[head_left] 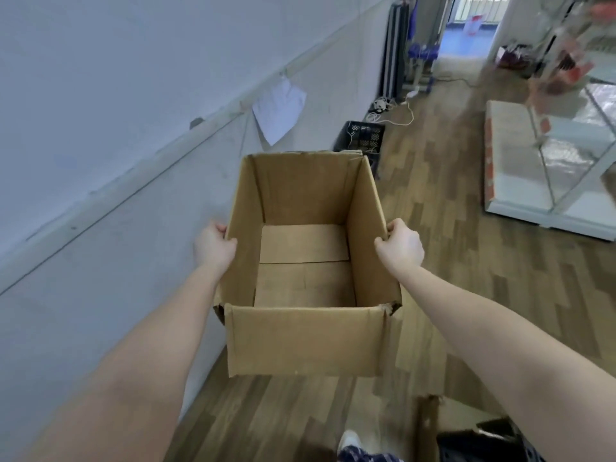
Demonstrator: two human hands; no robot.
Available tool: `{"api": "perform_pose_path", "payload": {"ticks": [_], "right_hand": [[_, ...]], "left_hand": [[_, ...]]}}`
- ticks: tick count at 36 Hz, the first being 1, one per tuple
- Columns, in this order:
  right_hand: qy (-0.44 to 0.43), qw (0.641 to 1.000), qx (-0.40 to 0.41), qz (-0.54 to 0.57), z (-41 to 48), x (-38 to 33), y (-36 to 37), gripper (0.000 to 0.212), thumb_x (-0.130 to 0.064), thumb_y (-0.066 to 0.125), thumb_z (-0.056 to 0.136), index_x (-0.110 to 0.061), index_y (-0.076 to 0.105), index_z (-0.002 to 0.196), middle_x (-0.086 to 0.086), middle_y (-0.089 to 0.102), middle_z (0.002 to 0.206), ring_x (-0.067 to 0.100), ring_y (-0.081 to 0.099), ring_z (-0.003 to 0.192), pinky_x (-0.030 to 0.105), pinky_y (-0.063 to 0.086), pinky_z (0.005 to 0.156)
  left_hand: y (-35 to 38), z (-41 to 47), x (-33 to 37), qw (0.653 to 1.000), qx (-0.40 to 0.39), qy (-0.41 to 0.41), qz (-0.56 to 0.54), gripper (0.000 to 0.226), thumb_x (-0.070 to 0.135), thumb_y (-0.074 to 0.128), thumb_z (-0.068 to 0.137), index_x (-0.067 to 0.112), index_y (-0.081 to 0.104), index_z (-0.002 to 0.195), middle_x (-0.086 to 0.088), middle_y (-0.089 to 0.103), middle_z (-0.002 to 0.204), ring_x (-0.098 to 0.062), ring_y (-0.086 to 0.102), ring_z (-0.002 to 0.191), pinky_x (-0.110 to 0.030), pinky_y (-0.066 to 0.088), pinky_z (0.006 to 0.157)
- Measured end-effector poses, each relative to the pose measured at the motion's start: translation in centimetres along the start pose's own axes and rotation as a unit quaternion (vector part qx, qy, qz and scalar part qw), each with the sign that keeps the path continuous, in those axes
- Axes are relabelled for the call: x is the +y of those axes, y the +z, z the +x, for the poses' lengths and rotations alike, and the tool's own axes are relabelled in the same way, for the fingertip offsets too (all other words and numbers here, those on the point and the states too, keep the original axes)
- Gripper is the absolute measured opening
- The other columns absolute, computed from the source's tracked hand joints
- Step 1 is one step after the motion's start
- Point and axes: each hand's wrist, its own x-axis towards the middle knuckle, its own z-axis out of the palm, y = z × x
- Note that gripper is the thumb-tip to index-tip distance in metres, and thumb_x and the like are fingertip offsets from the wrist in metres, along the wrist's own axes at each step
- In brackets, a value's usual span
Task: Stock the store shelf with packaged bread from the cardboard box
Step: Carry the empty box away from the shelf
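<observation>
While the left hand [213, 246] and right hand [401, 248] each clasp a side rim of the empty cardboard box [303, 341] held between them, long axis pointing away, the store shelf [511, 181] lies forward-right, nearer the right hand.

box [305, 341] between hands; crate [360, 136] behind box; shelf [546, 155] right.

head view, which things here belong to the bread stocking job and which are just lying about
Job: cardboard box, no bread visible inside; left hand and right hand, each gripping a side wall; white shelf unit, blurred.
Lying about: black crate by the wall; paper sheet on the wall; white cables on the floor.
</observation>
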Motion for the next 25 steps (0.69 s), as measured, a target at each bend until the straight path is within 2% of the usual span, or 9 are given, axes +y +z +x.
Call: {"api": "perform_pose_path", "payload": {"ticks": [8,16,21,25], "right_hand": [[-0.015,1.0,-0.002,-0.012,9.6,-3.4,2.4,0.028,-0.022,0.058,0.089,-0.014,0.053,0.115,0.007,0.064,0.099,0.026,0.061,0.085,0.03,0.048,0.068],[0.017,1.0,0.006,-0.017,17.1,-6.7,7.3,0.025,-0.021,0.057,0.089,-0.013,0.053,0.113,0.005,0.062,0.093,0.019,0.052,0.073,0.028,0.042,0.062],[0.037,0.999,0.027,-0.015,22.2,-10.0,10.2,0.023,-0.021,0.058,0.089,-0.013,0.053,0.11,0.002,0.059,0.088,0.02,0.054,0.073,0.029,0.046,0.063],[0.045,0.998,0.037,-0.023,24.8,-13.4,12.3,0.024,-0.022,0.058,0.089,-0.013,0.053,0.111,0.003,0.061,0.089,0.019,0.054,0.072,0.028,0.046,0.062]], "left_hand": [[3.2,8.7,2.5,1.0,0.004,-0.001,0.0,0.023,0.01,0.063,0.086,0.001,0.057,0.106,-0.019,0.063,0.106,-0.035,0.057,0.102,-0.035,0.042,0.082],[6.3,19.9,3.6,0.999,-0.035,0.027,0.02,0.021,0.01,0.062,0.088,0.001,0.057,0.105,-0.019,0.063,0.104,-0.035,0.057,0.102,-0.028,0.036,0.075],[8.2,28.3,3.9,0.997,-0.059,0.045,-0.008,0.016,0.014,0.061,0.089,0.01,0.051,0.102,-0.007,0.054,0.093,-0.023,0.051,0.088,-0.03,0.037,0.074],[8.7,34.2,3.0,0.995,-0.085,0.049,-0.016,0.015,0.016,0.06,0.09,0.015,0.046,0.097,-0.005,0.055,0.091,-0.023,0.054,0.084,-0.03,0.04,0.069]]}}
